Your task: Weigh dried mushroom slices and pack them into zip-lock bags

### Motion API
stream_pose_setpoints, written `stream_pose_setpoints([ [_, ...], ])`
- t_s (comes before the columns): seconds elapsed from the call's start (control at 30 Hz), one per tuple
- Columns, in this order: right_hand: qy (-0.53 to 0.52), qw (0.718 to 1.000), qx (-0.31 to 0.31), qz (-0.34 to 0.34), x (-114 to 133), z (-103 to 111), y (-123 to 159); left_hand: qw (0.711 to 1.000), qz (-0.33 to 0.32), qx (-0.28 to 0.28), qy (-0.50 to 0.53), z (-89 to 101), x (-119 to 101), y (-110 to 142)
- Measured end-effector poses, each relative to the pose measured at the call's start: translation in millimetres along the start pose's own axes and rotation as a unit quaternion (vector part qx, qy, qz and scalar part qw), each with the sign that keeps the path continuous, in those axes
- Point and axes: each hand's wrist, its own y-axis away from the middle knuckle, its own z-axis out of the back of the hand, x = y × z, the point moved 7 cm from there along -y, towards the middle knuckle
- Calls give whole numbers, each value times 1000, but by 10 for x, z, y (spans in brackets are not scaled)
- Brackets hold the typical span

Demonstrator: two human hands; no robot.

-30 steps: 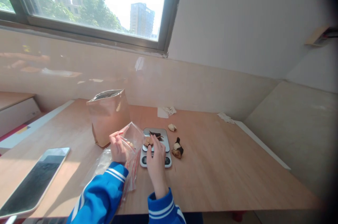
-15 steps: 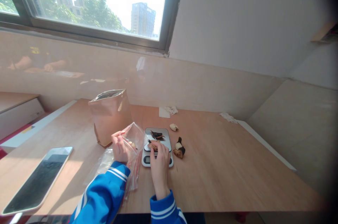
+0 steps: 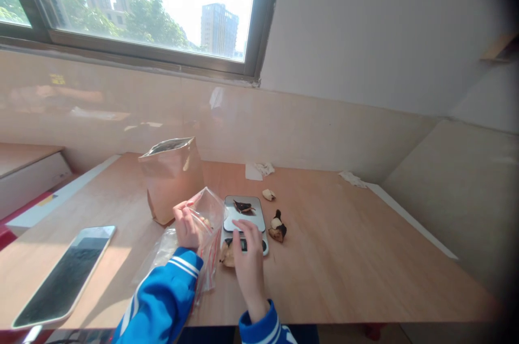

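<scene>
My left hand (image 3: 186, 229) is closed on a clear zip bag (image 3: 211, 209) with red seal lines, its mouth held up; a few pale pieces show inside. My right hand (image 3: 248, 257) is over the front of a kitchen scale (image 3: 245, 221), thumb and fingers apart, with nothing seen between them. Left of its thumb, at the scale's front left corner, a tan-and-black dried piece (image 3: 228, 255) touches or lies close to the hand. Another dark dried piece (image 3: 243, 207) rests on the scale's plate. The scale's display is partly covered.
A brown paper bag (image 3: 172, 182) stands open behind my left hand. Right of the scale lie a black-and-tan dried piece (image 3: 278, 227) and a pale piece (image 3: 268, 194). A phone (image 3: 65, 279) lies at left. Crumpled tissue (image 3: 265, 169) sits near the wall.
My right hand has taken the tan-and-black dried piece off the scale's plate, down to the scale's front left corner, and its fingers have parted. My left hand keeps the zip bag.
</scene>
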Motion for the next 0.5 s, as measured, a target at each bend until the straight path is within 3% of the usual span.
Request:
stream_pose_setpoints([
  [0.07,66,995,63,40,70,-104,179,999,17,-37,4,39,-15,13],
  [0.23,134,978,154,45,-15,-172,527,999,37,-24,20,24,-34,23],
  [0.33,98,981,162,31,-72,-124,572,999,43,-6,26,25,-44,24],
  [0.5,-47,987,152,-26,-124,-45,475,999,36,-11,35,51,-21,22],
])
